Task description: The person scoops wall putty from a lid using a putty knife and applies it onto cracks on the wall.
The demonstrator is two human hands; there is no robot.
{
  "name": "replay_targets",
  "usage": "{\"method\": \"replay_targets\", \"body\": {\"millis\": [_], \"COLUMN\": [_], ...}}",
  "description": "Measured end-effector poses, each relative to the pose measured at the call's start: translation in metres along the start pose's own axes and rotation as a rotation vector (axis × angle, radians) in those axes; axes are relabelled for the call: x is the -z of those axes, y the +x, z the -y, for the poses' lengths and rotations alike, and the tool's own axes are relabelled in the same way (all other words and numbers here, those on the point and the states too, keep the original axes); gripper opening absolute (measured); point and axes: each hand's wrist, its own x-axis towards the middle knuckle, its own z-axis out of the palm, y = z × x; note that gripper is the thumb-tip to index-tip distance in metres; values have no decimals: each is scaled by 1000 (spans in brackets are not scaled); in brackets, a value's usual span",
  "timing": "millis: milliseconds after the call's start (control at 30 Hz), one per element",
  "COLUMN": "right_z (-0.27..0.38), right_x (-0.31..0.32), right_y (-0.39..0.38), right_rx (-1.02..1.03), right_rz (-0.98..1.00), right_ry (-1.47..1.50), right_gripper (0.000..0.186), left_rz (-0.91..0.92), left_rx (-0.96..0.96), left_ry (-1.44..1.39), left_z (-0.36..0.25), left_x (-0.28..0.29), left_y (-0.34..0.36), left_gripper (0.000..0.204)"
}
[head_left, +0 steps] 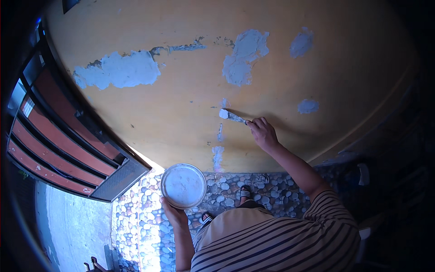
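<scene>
My right hand is closed around the handle of a putty knife. The knife's blade carries a dab of white putty and rests at the yellow wall, just below a small filled spot. Down by the wall's base, my left hand grips the edge of a shallow round pan, whose inside looks coated with pale putty. Beneath the blade a narrow chipped strip runs down toward another whitish patch.
Larger putty patches cover the wall higher up, with smaller ones to the right. A red-panelled gate with dark bars stands at the left. Pebble-patterned flooring lies under my sandalled feet.
</scene>
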Motion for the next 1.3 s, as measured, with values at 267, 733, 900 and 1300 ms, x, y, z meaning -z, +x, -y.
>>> {"method": "replay_targets", "body": {"millis": [267, 733, 900, 1300], "right_z": [-6, 65, 79, 113], "right_x": [5, -33, -45, -65], "right_y": [-12, -36, -17, -7], "right_rx": [-81, -357, -505, -607], "right_rz": [104, -135, -241, -274], "right_ry": [-8, 368, 546, 622], "right_gripper": [30, 33, 35, 31], "left_rz": [0, 3, 10, 80], "left_rx": [-10, 20, 14, 30], "left_ry": [-12, -24, -18, 16], "left_z": [-2, -1, -6, -10], "left_x": [1, -6, -8, -9], "left_y": [0, 5, 4, 0], "left_gripper": [53, 52, 51, 50]}}
